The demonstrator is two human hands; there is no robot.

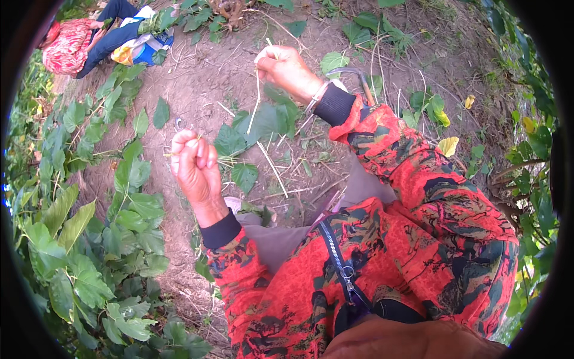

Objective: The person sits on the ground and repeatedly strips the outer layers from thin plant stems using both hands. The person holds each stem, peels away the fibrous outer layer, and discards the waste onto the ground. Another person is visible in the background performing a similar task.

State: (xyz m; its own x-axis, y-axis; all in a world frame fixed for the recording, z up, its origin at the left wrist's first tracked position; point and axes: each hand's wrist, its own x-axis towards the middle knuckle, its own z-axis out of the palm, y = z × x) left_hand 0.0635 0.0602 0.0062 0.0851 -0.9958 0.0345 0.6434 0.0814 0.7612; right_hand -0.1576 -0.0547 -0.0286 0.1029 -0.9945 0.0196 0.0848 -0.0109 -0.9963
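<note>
My left hand (pixel 198 168) has its fingers curled around thin greenish stems, which poke out on both sides of the fist. Just beyond its fingertips is a small shiny curved thing (pixel 180 124), too unclear to name. My right hand (pixel 287 72), farther out, pinches a thin pale plant strip (pixel 256 105) that hangs down from the fingers. Between the hands, broad green leaves (pixel 264 121) lie on the soil, with a pale peeled stick (pixel 272 169) nearer to me. Beside my right wrist rests a sickle (pixel 367 85) with a curved metal blade and wooden handle, partly behind my sleeve.
Leafy branches (pixel 130 197) crowd the left side, and more foliage (pixel 533 179) rises at the right rim. At the upper left sits another person (pixel 69 45) beside a blue and white bag (pixel 145 49). Twigs and yellow leaves (pixel 448 146) litter the bare soil (pixel 202 85).
</note>
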